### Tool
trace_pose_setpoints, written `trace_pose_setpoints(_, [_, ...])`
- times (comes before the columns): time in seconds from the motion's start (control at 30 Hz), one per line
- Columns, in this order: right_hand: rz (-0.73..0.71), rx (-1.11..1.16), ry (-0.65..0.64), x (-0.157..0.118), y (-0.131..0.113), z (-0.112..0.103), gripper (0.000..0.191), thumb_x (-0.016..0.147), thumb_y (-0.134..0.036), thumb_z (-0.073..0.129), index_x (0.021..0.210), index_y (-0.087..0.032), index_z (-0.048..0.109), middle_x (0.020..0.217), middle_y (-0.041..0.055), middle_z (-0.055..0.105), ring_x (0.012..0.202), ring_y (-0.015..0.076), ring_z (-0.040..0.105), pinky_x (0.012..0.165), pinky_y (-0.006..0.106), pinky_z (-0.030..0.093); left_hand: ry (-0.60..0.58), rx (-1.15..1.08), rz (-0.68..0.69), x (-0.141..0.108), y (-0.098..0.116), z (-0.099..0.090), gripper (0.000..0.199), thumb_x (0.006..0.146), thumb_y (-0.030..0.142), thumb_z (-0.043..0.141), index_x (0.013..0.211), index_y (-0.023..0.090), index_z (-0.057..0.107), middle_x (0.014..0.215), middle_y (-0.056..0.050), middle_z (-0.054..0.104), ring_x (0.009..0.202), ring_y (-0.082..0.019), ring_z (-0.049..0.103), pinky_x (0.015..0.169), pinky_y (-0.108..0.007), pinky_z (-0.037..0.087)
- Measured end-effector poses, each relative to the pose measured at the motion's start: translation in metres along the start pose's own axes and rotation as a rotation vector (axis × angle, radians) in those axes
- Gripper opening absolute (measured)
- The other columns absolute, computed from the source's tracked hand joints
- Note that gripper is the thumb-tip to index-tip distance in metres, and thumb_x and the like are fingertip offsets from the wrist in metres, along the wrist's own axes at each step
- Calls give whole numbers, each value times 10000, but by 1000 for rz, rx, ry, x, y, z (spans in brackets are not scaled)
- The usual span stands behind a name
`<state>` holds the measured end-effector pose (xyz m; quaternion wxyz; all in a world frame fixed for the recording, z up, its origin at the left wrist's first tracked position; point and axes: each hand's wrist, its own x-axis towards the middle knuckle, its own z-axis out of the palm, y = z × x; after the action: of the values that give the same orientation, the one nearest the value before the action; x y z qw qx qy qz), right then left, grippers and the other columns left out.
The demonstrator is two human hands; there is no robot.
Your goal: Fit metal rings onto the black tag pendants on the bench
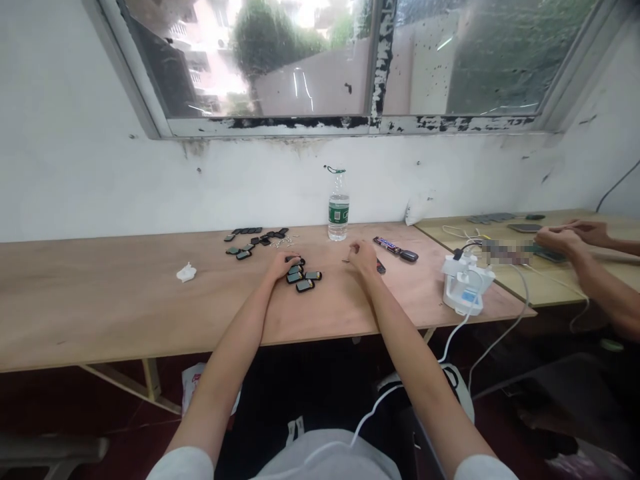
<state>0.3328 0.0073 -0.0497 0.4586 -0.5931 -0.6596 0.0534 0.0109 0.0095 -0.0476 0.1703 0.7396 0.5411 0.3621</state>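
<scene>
Plywood table (100,307), white wall (65,180), window (250,67), left hand (284,265) and right hand (363,259), grips unclear

Left hand (284,265) touching black devices (305,285), right hand (363,258) apart.

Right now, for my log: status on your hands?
Left hand resting against small black units. Right hand curled, grip unclear. Snickers bar beside right hand.

**What We Can't Make Out**

We can't read the small black devices (305,277) on the table (100,300); the left hand (285,265) covers one. The tiny silver bits (285,243) defy naming, and a pixelated patch (506,252) hides part of the neighbouring table (550,290).
</scene>
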Motion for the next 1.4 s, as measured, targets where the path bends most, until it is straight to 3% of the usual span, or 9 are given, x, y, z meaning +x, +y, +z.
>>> trace_pose_setpoints(0.1, [-81, 134, -64, -3, -9, 1, 281, 925, -97, 578, 1042, -163, 824, 1082, 123, 809, 990, 253, 719, 950, 365, 559, 74, 14, 44, 0, 5, -3, 314, 945, 490, 716, 929, 216, 867, 1204, -132, 838, 1243, -344, 728, 1133, -473, 558])
trace_pose_setpoints(0.2, [-244, 251, -394, -15, -25, 5, 210, 935, -126, 654, 1033, -173, 834, 1091, 97, 827, 950, 216, 736, 910, 324, 571, 99, 41, 129, -2, 16, -6, 262, 944, 429, 717, 957, 218, 872, 1207, -130, 829, 1221, -326, 725, 1159, -478, 537])
trace_pose_setpoints(0.27, [-313, 262, -596, -24, -35, 7, 174, 946, -213, 744, 1090, -198, 841, 1119, 84, 830, 932, 204, 744, 870, 307, 584, 23, 51, 191, -4, 25, -5, 251, 943, 412, 712, 959, 222, 875, 1147, -112, 837, 1143, -301, 742, 1124, -452, 553])
trace_pose_setpoints(0.33, [-320, 247, -671, -31, -44, 7, 257, 938, -291, 816, 1186, -228, 832, 1147, 79, 830, 938, 207, 757, 861, 308, 597, -111, 70, 237, -7, 34, -2, 234, 927, 413, 729, 943, 235, 880, 1098, -81, 844, 1080, -275, 748, 1076, -410, 569])
trace_pose_setpoints(0.5, [-314, 143, -675, -36, -52, 1, 265, 895, -227, 857, 1158, -257, 839, 1133, 65, 836, 966, 241, 773, 899, 342, 614, -313, 222, 241, -14, 49, 5, 155, 809, 383, 887, 934, 293, 903, 1162, -32, 848, 1240, -308, 682, 1155, -424, 496])
trace_pose_setpoints(0.6, [-251, 103, -642, -34, -49, 1, 282, 903, -187, 817, 1182, -230, 813, 1132, 74, 832, 991, 234, 768, 894, 331, 605, -317, 268, 206, -16, 54, 7, 139, 807, 357, 912, 932, 296, 904, 1120, -31, 849, 1241, -315, 674, 1159, -433, 483])
trace_pose_setpoints(0.77, [-194, 57, -596, -30, -43, 6, 162, 917, -172, 784, 1077, -195, 798, 1033, 62, 822, 935, 208, 745, 833, 290, 568, -300, 238, 162, -17, 57, 12, 169, 802, 375, 925, 931, 268, 906, 918, -45, 816, 1056, -291, 734, 1029, -381, 549])
trace_pose_setpoints(1.1, [-182, 70, -624, -28, -40, 14, 103, 974, -214, 758, 1077, -212, 752, 1016, 42, 803, 918, 194, 727, 792, 263, 520, -317, 149, 152, -14, 45, 18, 121, 814, 342, 858, 897, 267, 905, 1043, -37, 864, 1030, -264, 774, 977, -333, 589])
trace_pose_setpoints(1.4, [-187, 56, -618, -28, -39, 12, 182, 933, -317, 828, 992, -205, 697, 948, 28, 777, 839, 193, 704, 731, 266, 492, -301, 212, 115, -17, 54, 17, 153, 797, 246, 819, 919, 248, 912, 953, -40, 859, 913, -263, 779, 901, -334, 600])
